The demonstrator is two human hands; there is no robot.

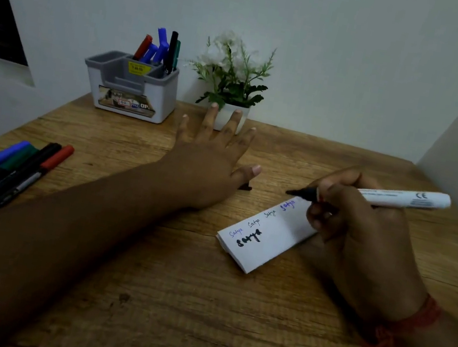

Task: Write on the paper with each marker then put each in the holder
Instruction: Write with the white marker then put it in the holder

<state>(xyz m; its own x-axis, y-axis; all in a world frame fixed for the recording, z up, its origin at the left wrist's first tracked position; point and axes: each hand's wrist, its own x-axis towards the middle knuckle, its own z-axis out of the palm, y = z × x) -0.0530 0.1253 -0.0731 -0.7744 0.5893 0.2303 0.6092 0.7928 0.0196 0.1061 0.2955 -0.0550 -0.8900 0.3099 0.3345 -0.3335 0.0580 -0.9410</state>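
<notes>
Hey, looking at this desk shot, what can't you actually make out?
- Head view: a small black object beside the left hand, mostly covered by it.
- Markers on the table: lower ends hidden by the left forearm and frame edge.
- Print on the white marker in the right hand: too small.

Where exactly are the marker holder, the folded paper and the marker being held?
marker holder (131, 96): head view, white front wall.
folded paper (271, 241): head view, blank middle of top sheet.
held marker (399, 198): head view, white barrel, gripped in right hand (357, 234).
</notes>
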